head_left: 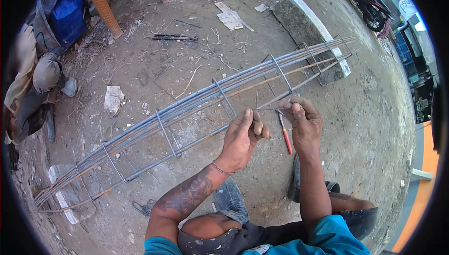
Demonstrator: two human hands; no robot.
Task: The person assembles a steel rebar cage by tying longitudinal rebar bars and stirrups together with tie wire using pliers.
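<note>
A long cage of steel rebar (196,95) with several bent stirrups runs slantwise in front of me. Just on its near side, my left hand (241,140) is closed in a pinch, thumb against the fingers. My right hand (306,126) is pinched likewise, a short way to the right. A thin piece of wire (266,109) seems to stretch between the two pinches; its ends are hidden in my fingers. Below the right hand lies a tool with red handles (286,140), its metal head partly behind the fingers.
A concrete block (304,30) props the cage's far right end, and another slab (70,208) its near left end. Loose wire (144,207) lies by my left arm. A person (35,86) crouches at the left. An orange chair (105,9) and motorcycle (369,7) stand beyond.
</note>
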